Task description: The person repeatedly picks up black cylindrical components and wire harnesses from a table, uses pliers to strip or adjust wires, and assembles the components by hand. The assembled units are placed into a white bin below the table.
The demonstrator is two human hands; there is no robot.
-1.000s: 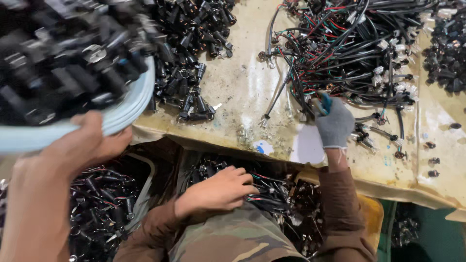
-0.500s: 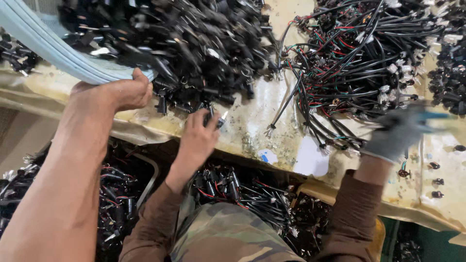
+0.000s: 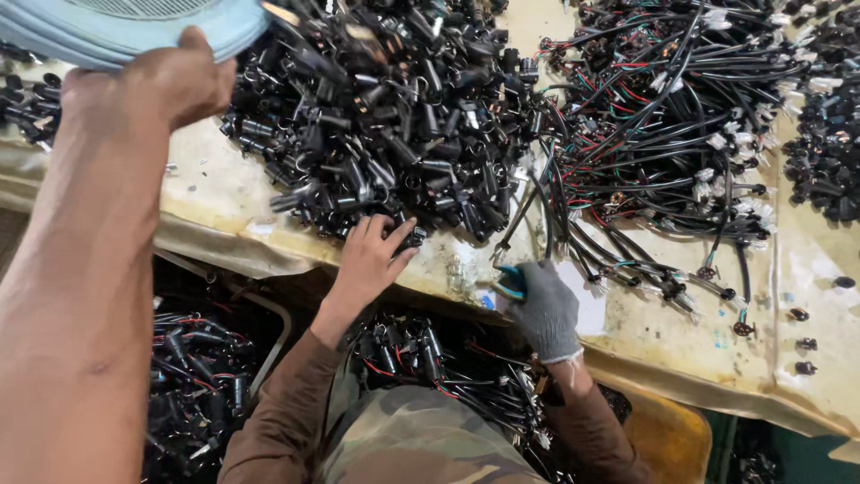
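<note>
Parts pile [image 3: 394,116], upper centre, on the table [image 3: 224,206]. Left hand [image 3: 372,260] lies fingers spread on its near edge, touching parts, likely mid-pick. Right hand [image 3: 546,309], gloved, is curled round a teal tool [image 3: 511,282]. Singling one part calls for a pinch. Another person's hand [image 3: 166,85] tips a basin [image 3: 134,31] upper left. Wires [image 3: 663,134] crowd the right. Open room: bare strip left of the pile, close to the table edge.

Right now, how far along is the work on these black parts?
Done: a wired pile lies on the table. In hand: the left hand touches the black heap, the gloved right hand rests by that pile, another person's hand holds a basket over the heap. Left: most of the big heap.
</note>
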